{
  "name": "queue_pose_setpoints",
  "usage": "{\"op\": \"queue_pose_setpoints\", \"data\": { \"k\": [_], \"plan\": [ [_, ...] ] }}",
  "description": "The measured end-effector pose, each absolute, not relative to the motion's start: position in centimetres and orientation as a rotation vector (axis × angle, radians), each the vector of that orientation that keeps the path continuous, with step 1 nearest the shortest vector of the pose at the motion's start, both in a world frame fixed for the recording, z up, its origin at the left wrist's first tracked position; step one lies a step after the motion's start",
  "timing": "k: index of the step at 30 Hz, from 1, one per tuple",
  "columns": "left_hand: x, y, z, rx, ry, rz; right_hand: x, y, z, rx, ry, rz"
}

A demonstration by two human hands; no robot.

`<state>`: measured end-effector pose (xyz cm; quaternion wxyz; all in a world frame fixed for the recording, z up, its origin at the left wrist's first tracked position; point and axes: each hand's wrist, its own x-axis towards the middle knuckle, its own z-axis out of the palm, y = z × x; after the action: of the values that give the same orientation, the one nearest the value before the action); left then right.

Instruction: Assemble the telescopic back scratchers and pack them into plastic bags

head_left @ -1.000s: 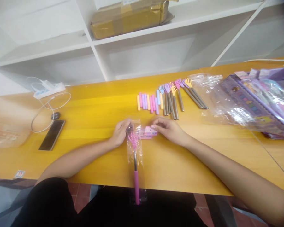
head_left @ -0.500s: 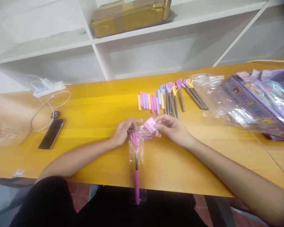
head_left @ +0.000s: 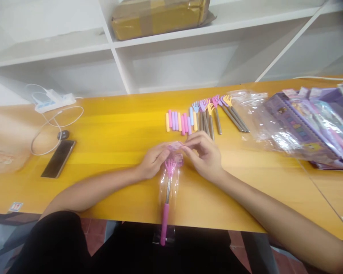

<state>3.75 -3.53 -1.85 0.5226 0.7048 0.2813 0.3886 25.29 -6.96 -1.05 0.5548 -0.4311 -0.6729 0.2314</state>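
A pink back scratcher lies inside a clear plastic bag. Its claw end points away from me, and its handle reaches past the table's front edge. My left hand is closed at the top of the bag, thumb pressed down; its other fingertips are partly hidden. Between both hands, just above the bag, is a small pink card. My right hand pinches that card's right edge between thumb and fingers. Another pink printed piece shows beside the claw, blurred.
Foam-like coloured sleeves and several back scratchers with metal rods lie beyond my hands. To the right are loose plastic bags and a purple display box. A phone, mouse and power strip sit left.
My right hand has brought the pink card left and tilted it flatter, over the bag's top by my left fingers. The bagged back scratcher has tilted slightly, its claw end shifting right.
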Motion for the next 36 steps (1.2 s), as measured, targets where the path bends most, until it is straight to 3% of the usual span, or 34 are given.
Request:
{"op": "queue_pose_setpoints", "data": {
  "k": [8, 14, 36],
  "plan": [
    [3.7, -2.9, -3.5, 1.348, 0.562, 0.742, 26.0, -6.2, -1.6, -0.956, -1.63, 0.366],
    [3.7, -2.7, -3.6, 1.217, 0.536, 0.673, 26.8, -6.2, -1.5, -0.85, -1.524, 0.515],
    [4.2, -2.2, -3.6, 0.997, 0.525, 0.714, 26.8, -6.6, -0.7, -0.876, -1.943, 0.219]
  ]
}}
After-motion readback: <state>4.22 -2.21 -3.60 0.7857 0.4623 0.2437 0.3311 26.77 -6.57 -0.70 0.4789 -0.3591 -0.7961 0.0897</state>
